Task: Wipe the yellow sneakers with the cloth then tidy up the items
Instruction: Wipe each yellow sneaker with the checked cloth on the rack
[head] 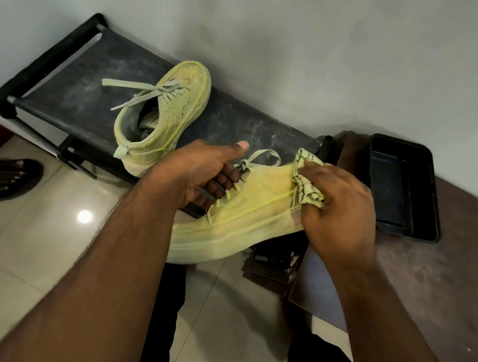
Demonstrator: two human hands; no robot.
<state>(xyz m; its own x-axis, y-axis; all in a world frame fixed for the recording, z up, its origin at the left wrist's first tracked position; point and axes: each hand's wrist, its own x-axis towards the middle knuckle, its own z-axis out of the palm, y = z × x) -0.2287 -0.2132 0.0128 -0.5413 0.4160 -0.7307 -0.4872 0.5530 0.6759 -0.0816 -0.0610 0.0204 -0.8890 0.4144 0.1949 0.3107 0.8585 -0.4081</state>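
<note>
My left hand (203,174) grips a yellow sneaker (246,216) by its opening, fingers inside at the laces, holding it in the air on its side with the sole toward me. My right hand (337,207) holds a crumpled yellow patterned cloth (307,184) and presses it against the sneaker's toe end. The second yellow sneaker (166,109) lies on a dusty black shoe rack (75,83), laces loose, heel toward me.
An empty black plastic tray (401,184) sits on a dark brown bench (427,272) at the right, against the grey wall. Another person's foot in a black sandal (1,178) stands on the tiled floor at the left. My knees show at the bottom.
</note>
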